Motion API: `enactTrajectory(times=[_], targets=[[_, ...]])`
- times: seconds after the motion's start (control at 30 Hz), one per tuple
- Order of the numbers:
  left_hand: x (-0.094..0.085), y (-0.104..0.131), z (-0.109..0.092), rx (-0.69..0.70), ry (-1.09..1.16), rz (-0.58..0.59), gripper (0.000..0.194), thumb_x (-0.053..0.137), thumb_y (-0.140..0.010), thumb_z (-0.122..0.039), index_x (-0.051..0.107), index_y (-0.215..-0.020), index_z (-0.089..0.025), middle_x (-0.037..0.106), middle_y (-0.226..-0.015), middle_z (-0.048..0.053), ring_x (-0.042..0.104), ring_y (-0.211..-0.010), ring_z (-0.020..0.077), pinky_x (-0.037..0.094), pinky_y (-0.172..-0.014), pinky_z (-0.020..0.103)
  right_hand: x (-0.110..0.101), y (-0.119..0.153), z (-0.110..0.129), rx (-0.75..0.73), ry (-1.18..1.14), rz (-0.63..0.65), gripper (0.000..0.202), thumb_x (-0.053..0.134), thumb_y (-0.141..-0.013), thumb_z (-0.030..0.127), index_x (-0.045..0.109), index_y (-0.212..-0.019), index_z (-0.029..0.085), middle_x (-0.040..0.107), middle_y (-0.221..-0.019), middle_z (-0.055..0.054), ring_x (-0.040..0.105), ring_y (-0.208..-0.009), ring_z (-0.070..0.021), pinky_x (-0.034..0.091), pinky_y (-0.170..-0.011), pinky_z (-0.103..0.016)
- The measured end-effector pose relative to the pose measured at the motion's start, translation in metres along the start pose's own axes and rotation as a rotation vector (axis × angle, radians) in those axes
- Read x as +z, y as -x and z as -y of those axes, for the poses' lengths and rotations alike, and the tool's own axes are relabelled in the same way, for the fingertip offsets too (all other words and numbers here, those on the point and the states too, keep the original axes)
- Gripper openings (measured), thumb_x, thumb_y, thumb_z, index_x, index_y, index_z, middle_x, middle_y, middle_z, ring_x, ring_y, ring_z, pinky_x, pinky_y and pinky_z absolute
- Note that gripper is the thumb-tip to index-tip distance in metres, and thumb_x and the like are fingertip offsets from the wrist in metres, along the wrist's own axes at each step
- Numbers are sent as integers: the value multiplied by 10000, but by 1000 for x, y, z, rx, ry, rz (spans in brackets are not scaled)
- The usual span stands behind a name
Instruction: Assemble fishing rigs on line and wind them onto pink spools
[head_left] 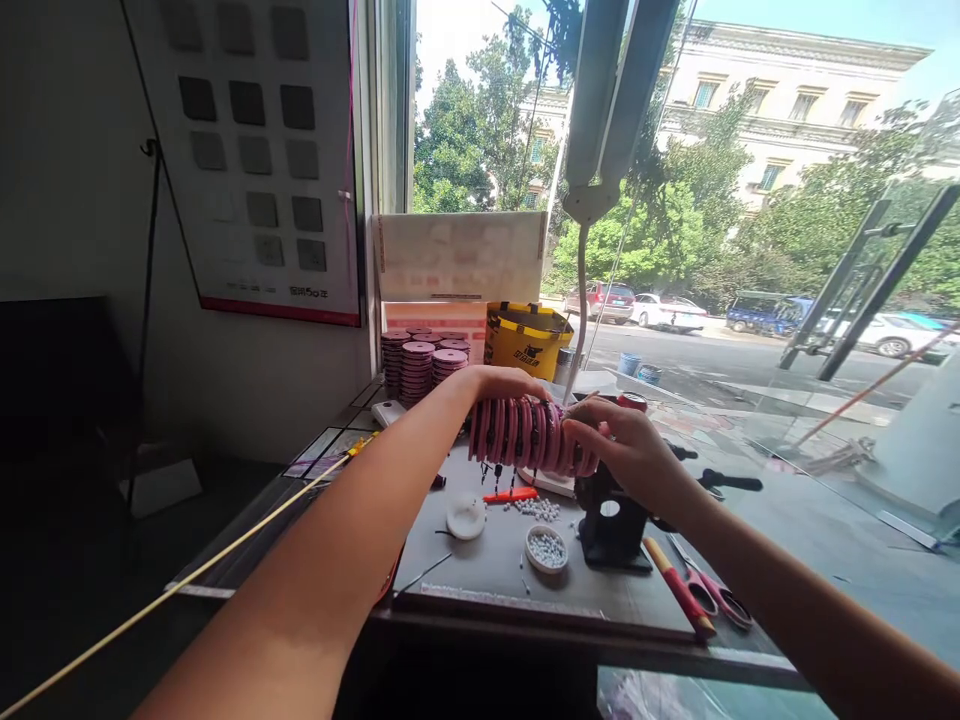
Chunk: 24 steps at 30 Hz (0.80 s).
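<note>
A row of pink disc-shaped line spools is mounted sideways on a black stand, with small dark fittings dangling beneath it. Bent over the top of the row is my left hand, its fingers drawn together near the upper edge; anything in them is hidden. At the row's right end my right hand is closed, thumb against fingers. What it pinches is too small to make out. Below the spools sit a small dish of pale beads, loose beads, a white round lid and an orange-red tool.
Stacks of pink spools and a yellow bag stand at the back by the window. Scissors and a red-and-tan stick lie at the right. A thin yellow rod slants across the left side.
</note>
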<state>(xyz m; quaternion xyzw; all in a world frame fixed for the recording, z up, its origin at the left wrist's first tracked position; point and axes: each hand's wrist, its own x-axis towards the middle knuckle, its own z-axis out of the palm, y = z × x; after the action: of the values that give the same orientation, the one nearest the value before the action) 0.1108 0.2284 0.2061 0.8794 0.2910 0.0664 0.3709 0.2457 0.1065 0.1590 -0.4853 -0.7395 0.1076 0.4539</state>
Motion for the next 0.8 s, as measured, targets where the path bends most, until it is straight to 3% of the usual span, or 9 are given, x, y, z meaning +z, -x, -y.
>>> enactTrajectory(times=[0.37, 0.67, 0.8], targets=[[-1, -5, 4, -25, 36, 34, 247, 488, -818, -315, 576, -965, -137, 579, -1088, 58, 526, -1006, 223, 391, -868, 446, 8, -1, 4, -54, 283, -60, 155, 488, -777, 274, 584, -705, 177, 511, -705, -17, 502, -699, -181, 381, -656, -309], [1, -4, 4, -63, 79, 37, 247, 487, -820, -313, 568, -968, -133, 586, -1053, 60, 551, -951, 206, 428, -820, 425, 4, -4, 4, -76, 354, 78, 144, 508, -779, 236, 576, -662, 187, 534, -712, -23, 497, -747, -194, 375, -678, -311], [1, -5, 4, -64, 92, 46, 245, 480, -823, -315, 575, -951, -129, 595, -1032, 57, 557, -938, 204, 434, -813, 417, 4, -5, 4, -66, 317, 57, 119, 515, -772, 230, 589, -700, 170, 532, -723, -31, 500, -749, -194, 379, -681, -314]])
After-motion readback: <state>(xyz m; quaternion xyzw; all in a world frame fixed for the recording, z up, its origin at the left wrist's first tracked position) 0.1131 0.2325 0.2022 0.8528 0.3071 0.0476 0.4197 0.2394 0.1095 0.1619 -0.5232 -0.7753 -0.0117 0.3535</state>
